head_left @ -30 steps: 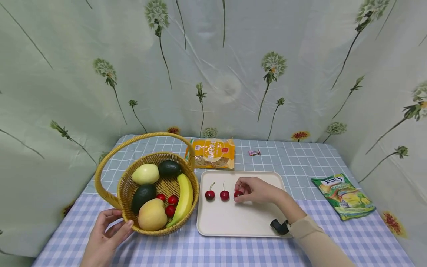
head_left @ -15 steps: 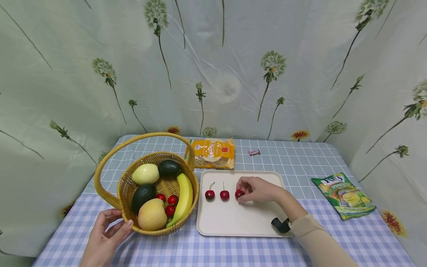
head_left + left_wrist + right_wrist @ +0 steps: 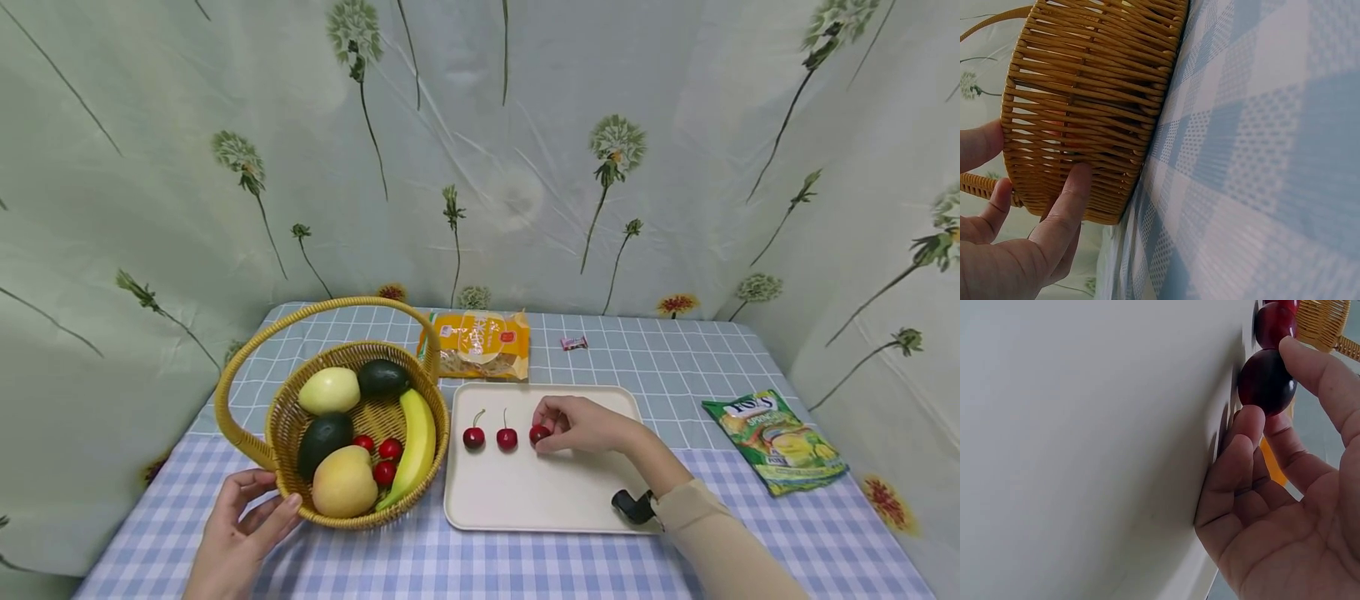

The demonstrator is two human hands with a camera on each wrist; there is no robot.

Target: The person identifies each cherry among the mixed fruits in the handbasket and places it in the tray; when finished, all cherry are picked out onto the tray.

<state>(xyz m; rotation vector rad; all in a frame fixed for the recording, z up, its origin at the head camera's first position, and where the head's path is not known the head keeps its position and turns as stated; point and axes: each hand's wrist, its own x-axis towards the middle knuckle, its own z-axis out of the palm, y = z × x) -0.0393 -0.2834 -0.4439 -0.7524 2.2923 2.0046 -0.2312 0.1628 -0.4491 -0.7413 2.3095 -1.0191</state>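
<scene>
In the head view, my right hand (image 3: 573,425) pinches a dark red cherry (image 3: 539,434) between thumb and fingers, close over the beige tray (image 3: 525,500). The right wrist view shows that cherry (image 3: 1266,382) up close, thumb on one side and fingertips on the other. Two more cherries with stems, the left one (image 3: 473,438) and the middle one (image 3: 507,439), lie in a row with it. My left hand (image 3: 243,521) rests against the wicker basket (image 3: 360,522); in the left wrist view a finger touches its woven side (image 3: 1097,106) and the thumb reaches its rim.
The basket holds a banana (image 3: 417,450), a peach (image 3: 345,483), two avocados, a pale green fruit (image 3: 330,391) and several red cherries. Behind the tray lie an orange food bag (image 3: 483,343) and a small wrapped candy (image 3: 574,343). A green snack bag (image 3: 776,442) is at right.
My right hand has shifted very slightly to the right with the cherry still pinched. The left hand and the basket have stayed in place.
</scene>
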